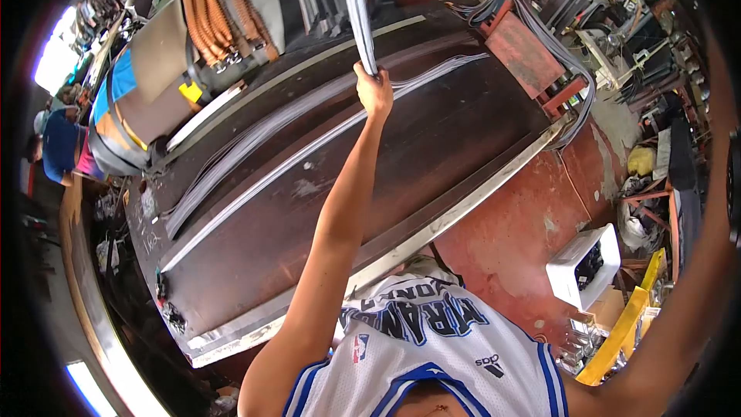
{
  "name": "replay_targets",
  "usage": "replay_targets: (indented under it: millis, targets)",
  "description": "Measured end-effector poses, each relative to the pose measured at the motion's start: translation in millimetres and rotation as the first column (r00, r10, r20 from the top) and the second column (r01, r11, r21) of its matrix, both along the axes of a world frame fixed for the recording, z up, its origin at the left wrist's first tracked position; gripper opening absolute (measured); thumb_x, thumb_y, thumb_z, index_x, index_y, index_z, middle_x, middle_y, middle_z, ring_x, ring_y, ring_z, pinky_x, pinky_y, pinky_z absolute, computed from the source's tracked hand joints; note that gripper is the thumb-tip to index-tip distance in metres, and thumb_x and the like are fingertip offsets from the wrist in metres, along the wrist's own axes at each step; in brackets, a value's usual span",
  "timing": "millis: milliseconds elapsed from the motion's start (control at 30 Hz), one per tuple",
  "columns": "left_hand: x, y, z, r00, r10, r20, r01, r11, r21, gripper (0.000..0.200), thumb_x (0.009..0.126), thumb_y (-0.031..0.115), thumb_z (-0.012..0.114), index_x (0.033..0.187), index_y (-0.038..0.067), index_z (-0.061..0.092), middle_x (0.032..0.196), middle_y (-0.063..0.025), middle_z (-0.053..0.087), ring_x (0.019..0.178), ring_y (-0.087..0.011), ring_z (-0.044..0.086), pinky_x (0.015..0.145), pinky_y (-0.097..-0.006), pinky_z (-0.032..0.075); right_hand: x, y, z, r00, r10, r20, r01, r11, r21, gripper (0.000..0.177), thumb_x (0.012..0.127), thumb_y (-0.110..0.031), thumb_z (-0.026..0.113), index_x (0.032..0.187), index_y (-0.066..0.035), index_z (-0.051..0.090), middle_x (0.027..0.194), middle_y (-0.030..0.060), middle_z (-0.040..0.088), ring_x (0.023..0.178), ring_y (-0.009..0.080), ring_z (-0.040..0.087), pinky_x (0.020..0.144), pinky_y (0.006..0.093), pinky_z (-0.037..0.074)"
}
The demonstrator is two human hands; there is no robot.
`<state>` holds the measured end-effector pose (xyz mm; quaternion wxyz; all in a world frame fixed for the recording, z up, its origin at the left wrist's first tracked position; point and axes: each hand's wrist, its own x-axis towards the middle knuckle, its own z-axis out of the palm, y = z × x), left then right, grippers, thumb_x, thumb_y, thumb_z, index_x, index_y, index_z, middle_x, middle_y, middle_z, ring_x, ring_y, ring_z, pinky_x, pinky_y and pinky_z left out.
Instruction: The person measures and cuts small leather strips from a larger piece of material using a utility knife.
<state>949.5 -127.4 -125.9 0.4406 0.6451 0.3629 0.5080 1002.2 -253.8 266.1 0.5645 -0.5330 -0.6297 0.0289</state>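
Observation:
My left hand (374, 91) is closed around a bundle of long grey strips (356, 8), which rises from the fist to the top edge of the view. The arm reaches forward over a dark brown worktable (432, 147). Below the fist, a thin row of pale strips (262, 189) lies diagonally on the tabletop. Farther back, a wider group of grey strips (255, 139) curves alongside it. My right arm (695, 293) stretches out to the right, and its hand lies beyond the visible area.
Orange-brown strips (208, 19) hang over a large padded roll (154, 85) at back left. A person (62, 143) is at the far left. Grey strips drape around a red metal stand (529, 58) at the table's right end. A white container (584, 266) sits on the red floor (509, 239).

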Motion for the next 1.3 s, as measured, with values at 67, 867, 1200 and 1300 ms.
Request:
replay_targets:
  millis: [67, 867, 1200, 1300]
  targets:
    - [30, -6, -12, 1.0, -0.018, -0.021, 0.018, 1.0, -0.013, 0.038, 0.086, 0.018, 0.063, 0.115, 0.007, 0.043, 0.083, -0.0252, 0.064, 0.081, -0.0475, 0.063, 0.071, -0.0534, 0.047, 48, -53, -57, 0.983, -0.166, -0.081, 0.158, 0.983, -0.09, 0.043, 0.102, -0.043, 0.043, 0.088, -0.004, 0.055, 0.071, 0.0034, 0.057, 0.058, 0.0143, 0.053, 0.058, 0.0312, 0.049]
    - [-380, 88, 132, 0.816, -0.41, -0.408, 0.529, 0.813, 0.242, 0.044, 0.09, 0.0, 0.065, 0.127, 0.002, 0.042, 0.121, -0.0113, 0.053, 0.116, -0.0182, 0.052, 0.098, -0.031, 0.041, 249, -450, -236, 0.309, -0.796, -0.52, 0.73, 0.549, -0.406, 0.041, 0.103, -0.037, 0.036, 0.085, -0.004, 0.053, 0.071, 0.0072, 0.056, 0.062, 0.0213, 0.054, 0.064, 0.0367, 0.051]
    - [-653, -14, 133, 0.388, -0.293, -0.874, 0.061, 0.954, -0.293, 0.045, 0.075, 0.026, 0.077, 0.105, -0.002, 0.057, 0.098, -0.0157, 0.062, 0.094, -0.0248, 0.057, 0.087, -0.0367, 0.042, 399, -390, -207, 0.295, -0.751, -0.591, 0.666, 0.605, -0.437, 0.041, 0.103, -0.035, 0.034, 0.084, -0.004, 0.052, 0.071, 0.0088, 0.056, 0.064, 0.0242, 0.055, 0.067, 0.039, 0.052]
    - [-685, -31, 142, 0.301, -0.607, -0.736, -0.021, 0.767, -0.641, 0.029, 0.072, 0.009, 0.074, 0.095, -0.003, 0.062, 0.084, -0.0066, 0.065, 0.082, -0.0139, 0.057, 0.081, -0.0329, 0.045, 417, -358, -253, 0.269, -0.709, -0.651, 0.617, 0.647, -0.449, 0.041, 0.103, -0.035, 0.033, 0.083, -0.004, 0.052, 0.071, 0.0092, 0.055, 0.065, 0.0251, 0.055, 0.068, 0.0397, 0.052]
